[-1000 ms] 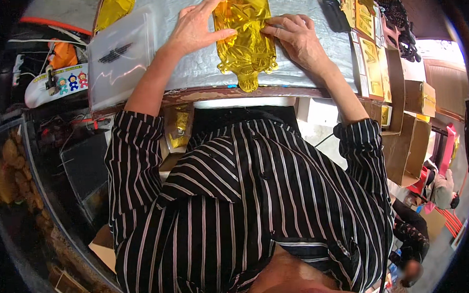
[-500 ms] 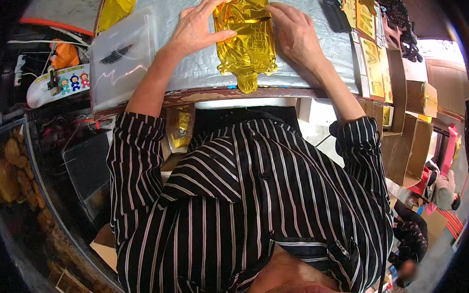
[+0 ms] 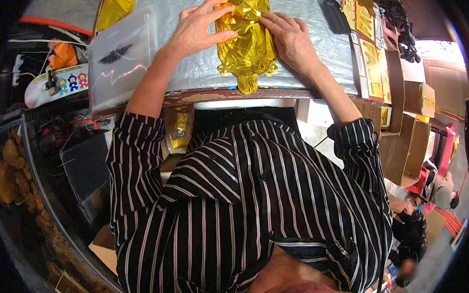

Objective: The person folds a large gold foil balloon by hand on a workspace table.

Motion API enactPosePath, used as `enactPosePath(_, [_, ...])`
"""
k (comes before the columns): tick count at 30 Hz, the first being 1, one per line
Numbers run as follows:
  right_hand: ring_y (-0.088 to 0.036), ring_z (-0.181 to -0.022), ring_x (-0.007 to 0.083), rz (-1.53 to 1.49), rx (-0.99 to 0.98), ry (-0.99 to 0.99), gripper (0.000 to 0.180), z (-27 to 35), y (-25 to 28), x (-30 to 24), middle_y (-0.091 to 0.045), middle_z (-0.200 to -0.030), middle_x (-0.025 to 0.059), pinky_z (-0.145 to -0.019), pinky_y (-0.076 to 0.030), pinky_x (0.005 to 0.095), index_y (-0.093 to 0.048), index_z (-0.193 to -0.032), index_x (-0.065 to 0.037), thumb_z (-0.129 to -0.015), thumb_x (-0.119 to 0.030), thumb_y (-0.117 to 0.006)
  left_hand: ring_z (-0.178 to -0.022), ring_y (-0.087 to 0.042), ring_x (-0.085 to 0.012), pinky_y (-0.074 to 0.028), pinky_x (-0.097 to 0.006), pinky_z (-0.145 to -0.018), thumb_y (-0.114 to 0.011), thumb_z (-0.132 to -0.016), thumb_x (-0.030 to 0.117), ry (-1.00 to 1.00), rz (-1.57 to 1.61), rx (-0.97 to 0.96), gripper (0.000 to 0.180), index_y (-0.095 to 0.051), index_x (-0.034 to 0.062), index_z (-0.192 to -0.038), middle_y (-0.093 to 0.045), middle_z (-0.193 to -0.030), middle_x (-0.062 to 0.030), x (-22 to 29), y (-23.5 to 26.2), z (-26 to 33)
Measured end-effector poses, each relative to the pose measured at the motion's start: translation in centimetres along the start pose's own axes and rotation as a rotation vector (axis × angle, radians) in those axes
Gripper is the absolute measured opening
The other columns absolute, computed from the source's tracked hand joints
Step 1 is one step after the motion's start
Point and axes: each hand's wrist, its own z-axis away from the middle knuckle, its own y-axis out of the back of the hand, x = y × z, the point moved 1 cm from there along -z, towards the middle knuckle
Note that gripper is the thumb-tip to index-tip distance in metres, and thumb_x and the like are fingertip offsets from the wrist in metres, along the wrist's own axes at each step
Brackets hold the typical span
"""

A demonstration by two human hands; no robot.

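Note:
A flat, folded gold foil balloon (image 3: 245, 49) lies on the silvery work surface (image 3: 189, 70), its narrow tab pointing toward me over the front edge. My left hand (image 3: 195, 33) rests on the balloon's left side, thumb and fingers spread wide and pressing the foil down. At the upper right edge of the foil, my right hand (image 3: 291, 36) has its fingers drawn together and bent onto the balloon. Its thumb is mostly hidden. Creases and bright wrinkles run across the foil between the two hands.
A clear plastic bin (image 3: 121, 62) stands by my left arm. Beyond it lies another gold foil piece (image 3: 116, 10). A small black tray (image 3: 335, 16) and flat packages with gold pictures (image 3: 371, 67) line the right side. Cardboard boxes (image 3: 412, 138) stand farther right.
My right hand has shifted left, its fingertips coming further onto the foil's upper right edge. The upper foil lies differently creased. My left hand has stayed almost in place.

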Motion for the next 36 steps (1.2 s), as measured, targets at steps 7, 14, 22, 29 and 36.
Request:
enactPosePath(7, [-0.052,-0.138,0.0299,0.007,-0.021,0.031,0.048,-0.2,0.2,-0.1,-0.057,-0.149,0.0078,-0.113,-0.037,0.0502,-0.057,-0.143,-0.009,-0.095,-0.005,-0.056,-0.134,-0.056,-0.0336,-0.043,-0.048,-0.113,-0.085,-0.083,0.038,0.051,0.165,0.09,0.067,-0.054,0.0105,-0.134,-0.054,-0.149,-0.0102,-0.1,0.1,-0.5])
enactPosePath(14, [-0.055,-0.133,0.0337,-0.085,-0.008,0.121,0.047,-1.2,0.2,-0.1,-0.059,-0.143,0.015,-0.112,-0.042,0.0442,-0.059,-0.139,-0.003,-0.091,0.0,-0.059,-0.138,-0.052,-0.0355,-0.042,-0.045,-0.116,-0.088,-0.08,0.032,0.044,0.246,0.107,0.07,-0.053,0.0103,-0.137,-0.051,-0.151,-0.0133,0.9,1.0,-0.6])
enactPosePath(22, [-0.059,-0.127,0.0404,-0.345,0.096,0.021,0.057,-1.7,0.0,1.5,-0.06,-0.142,0.0177,-0.106,-0.051,0.0433,-0.055,-0.143,-0.005,-0.088,0.008,-0.054,-0.143,-0.048,-0.0322,-0.04,-0.042,-0.118,-0.073,-0.091,0.016,0.044,0.319,0.064,0.056,-0.053,0.011,-0.143,-0.048,-0.155,-0.0119,-0.2,2.5,-0.2])
enactPosePath(29, [-0.06,-0.128,0.0382,-0.327,0.06,0.078,0.067,-4.6,0.4,4.2,-0.062,-0.141,0.0172,-0.108,-0.051,0.0429,-0.055,-0.144,-0.012,-0.082,0.012,-0.053,-0.14,-0.052,-0.0294,-0.042,-0.038,-0.118,-0.064,-0.085,0.001,-0.096,0.25,-0.109,0.06,-0.056,0.0122,-0.144,-0.054,-0.152,-0.0097,-1.8,3.6,-1.9])
enactPosePath(36, [-0.067,-0.121,0.0316,-0.43,-0.135,-0.043,0.051,-5.7,0.4,5.8,-0.069,-0.133,0.0131,-0.106,-0.051,0.0375,-0.06,-0.143,-0.017,-0.096,0.003,-0.052,-0.126,-0.062,-0.0327,-0.048,-0.04,-0.112,-0.068,-0.081,0.003,-0.163,0.213,-0.2,0.054,-0.066,0.0107,-0.134,-0.064,-0.14,-0.0128,-2.4,3.1,-4.1])
